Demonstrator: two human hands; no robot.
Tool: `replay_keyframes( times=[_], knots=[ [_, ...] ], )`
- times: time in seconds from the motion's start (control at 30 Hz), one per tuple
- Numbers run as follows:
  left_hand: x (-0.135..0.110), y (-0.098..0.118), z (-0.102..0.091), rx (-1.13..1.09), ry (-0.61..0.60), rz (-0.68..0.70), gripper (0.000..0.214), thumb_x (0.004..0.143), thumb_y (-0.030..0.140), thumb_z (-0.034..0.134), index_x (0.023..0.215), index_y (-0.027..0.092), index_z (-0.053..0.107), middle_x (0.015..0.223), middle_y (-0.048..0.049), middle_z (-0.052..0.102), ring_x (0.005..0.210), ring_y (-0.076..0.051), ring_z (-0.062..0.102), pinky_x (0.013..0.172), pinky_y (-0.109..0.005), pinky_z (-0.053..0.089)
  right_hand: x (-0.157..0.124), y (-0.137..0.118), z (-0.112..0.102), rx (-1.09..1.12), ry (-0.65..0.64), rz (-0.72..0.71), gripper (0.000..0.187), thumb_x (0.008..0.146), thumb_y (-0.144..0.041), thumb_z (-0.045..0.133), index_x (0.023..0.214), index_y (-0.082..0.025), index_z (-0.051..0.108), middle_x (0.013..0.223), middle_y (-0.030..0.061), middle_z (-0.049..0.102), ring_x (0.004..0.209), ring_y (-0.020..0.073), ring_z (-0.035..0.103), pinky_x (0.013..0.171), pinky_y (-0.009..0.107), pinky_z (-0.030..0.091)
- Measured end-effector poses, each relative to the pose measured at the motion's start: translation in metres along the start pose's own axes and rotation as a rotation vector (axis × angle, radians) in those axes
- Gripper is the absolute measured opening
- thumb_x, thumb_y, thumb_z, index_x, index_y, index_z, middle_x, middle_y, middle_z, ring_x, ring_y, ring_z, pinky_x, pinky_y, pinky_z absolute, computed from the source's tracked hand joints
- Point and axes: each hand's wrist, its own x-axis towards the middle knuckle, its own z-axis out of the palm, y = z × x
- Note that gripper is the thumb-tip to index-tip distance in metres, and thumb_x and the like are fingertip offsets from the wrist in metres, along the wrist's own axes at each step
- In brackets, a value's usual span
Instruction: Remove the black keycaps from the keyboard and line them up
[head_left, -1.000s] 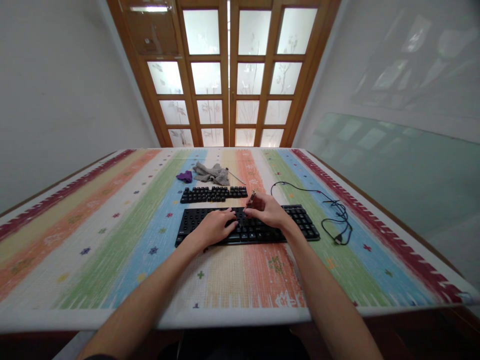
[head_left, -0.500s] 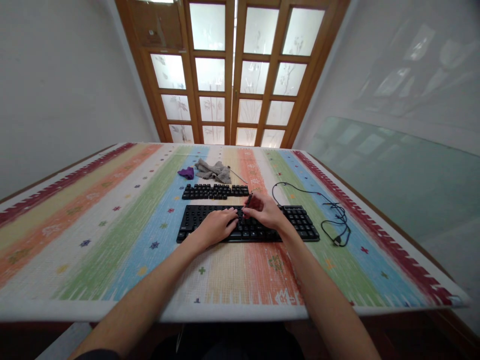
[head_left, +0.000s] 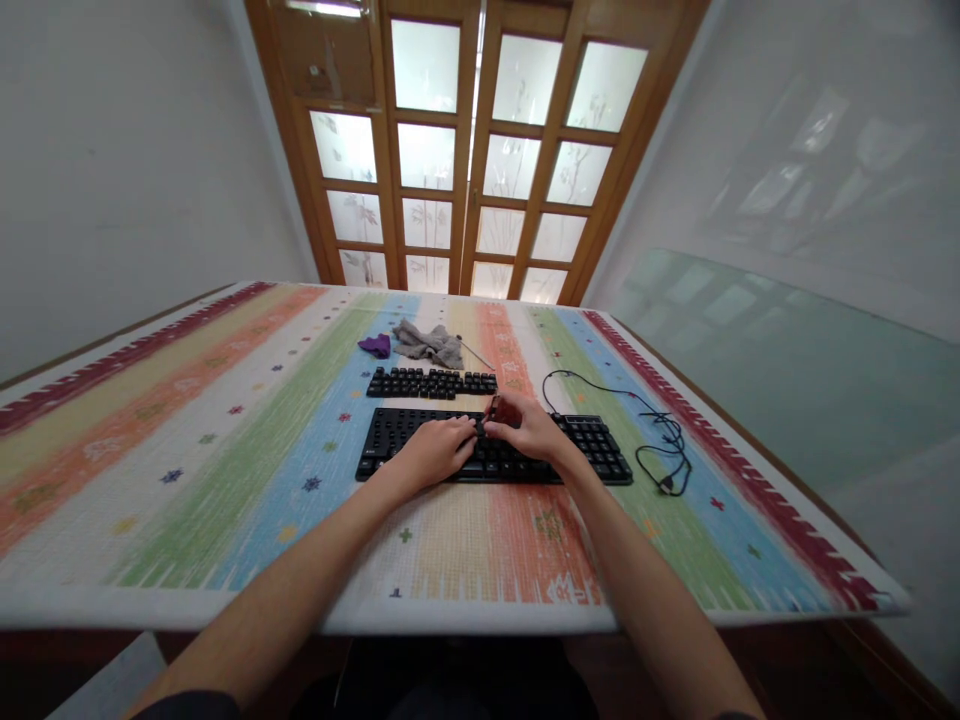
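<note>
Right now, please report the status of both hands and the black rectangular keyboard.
Left hand on keyboard. Right hand over it, pinching small dark item, details unclear. Nearby: grouped black square keycaps just beyond, thin black cable at right.

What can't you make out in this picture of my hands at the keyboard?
Head view:
- Keyboard beneath the left hand: covered by it.
- Dark item in the right hand: small, partly hidden by that hand.
- Legends on detached keys: too small.
- Cable plug type: too small.
</note>
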Motion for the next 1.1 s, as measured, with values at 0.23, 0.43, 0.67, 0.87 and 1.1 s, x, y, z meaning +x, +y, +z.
replay_keyframes(
  times=[0.23,0.43,0.67,0.87,1.1],
  knots=[
    [0.0,0.003,-0.003,0.044,-0.014,0.009,0.021,0.095,0.022,0.047,0.103,0.017,0.066,0.106,-0.0116,0.071,0.098,-0.025,0.069,0.087,-0.038,0.054,-0.011,0.014,-0.005,0.129,0.037,0.075,0.033,0.078,-0.049,0.071,0.086,-0.02,0.057,0.074,0.0019,0.067,0.064,0.0165,0.065,0.061,0.03,0.054],
    [0.001,0.008,-0.008,0.046,-0.044,0.004,0.02,0.095,0.02,0.046,0.097,0.016,0.065,0.102,-0.012,0.071,0.093,-0.026,0.069,0.082,-0.036,0.055,-0.004,0.021,-0.002,0.119,0.111,0.114,0.037,0.076,-0.053,0.072,0.085,-0.022,0.054,0.068,0.0003,0.066,0.059,0.0175,0.066,0.054,0.03,0.055],
    [-0.001,0.006,-0.009,-0.034,-0.006,0.001,0.019,0.094,0.019,0.047,0.102,0.018,0.064,0.104,-0.0101,0.07,0.096,-0.024,0.067,0.086,-0.036,0.053,-0.004,0.029,-0.014,0.244,0.177,0.145,0.046,0.072,-0.059,0.074,0.087,-0.02,0.055,0.071,0.0026,0.068,0.057,0.0182,0.067,0.052,0.03,0.055],
    [-0.001,0.01,-0.014,-0.289,0.142,-0.02,0.041,0.083,0.024,0.068,0.123,0.018,0.06,0.118,-0.0111,0.067,0.11,-0.025,0.06,0.099,-0.042,0.047,-0.022,0.025,-0.016,0.327,0.229,0.125,0.044,0.072,-0.056,0.076,0.091,-0.022,0.057,0.084,0.0067,0.073,0.065,0.0203,0.071,0.063,0.037,0.061],
    [0.002,0.021,-0.012,-0.609,0.086,-0.183,0.038,0.079,0.029,0.076,0.115,0.02,0.067,0.094,-0.004,0.071,0.08,-0.017,0.063,0.076,-0.031,0.049,-0.036,0.015,-0.009,0.361,0.168,0.05,0.036,0.078,-0.052,0.073,0.093,-0.022,0.058,0.092,0.008,0.074,0.066,0.0191,0.07,0.067,0.038,0.061]
  ],
)
